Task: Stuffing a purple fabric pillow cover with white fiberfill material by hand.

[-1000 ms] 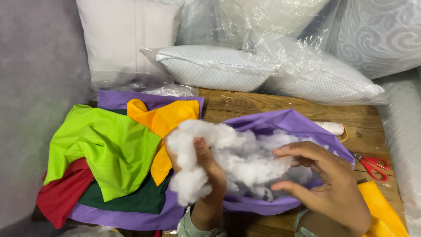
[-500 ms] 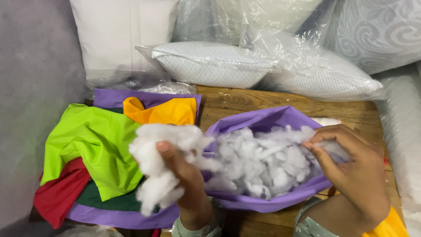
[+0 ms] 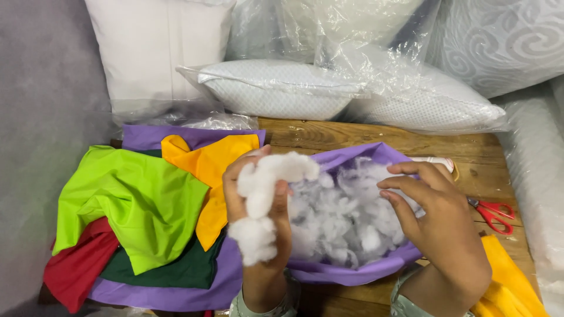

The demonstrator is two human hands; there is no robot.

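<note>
Hands working white stuffing at a purple fabric cover on a wooden tabletop.

Left hand (image 3: 258,202) is closing its grip around a loose clump of white stuffing (image 3: 264,205), holding it just above the near left edge of the purple cover (image 3: 352,273); more stuffing is filling the open cover. Right hand (image 3: 437,214) is hovering over the cover's right side with fingers spread and curled, gripping nothing that shows. Green, orange, red and dark green cloths (image 3: 141,205) are lying just left of the cover, and red scissors (image 3: 493,214) are resting to the right. Likely risk: wisps are hanging below the left fist, so bits could be dropping onto the cloths, and the floppy cover, unheld, could be sagging and spilling its fill.
</note>
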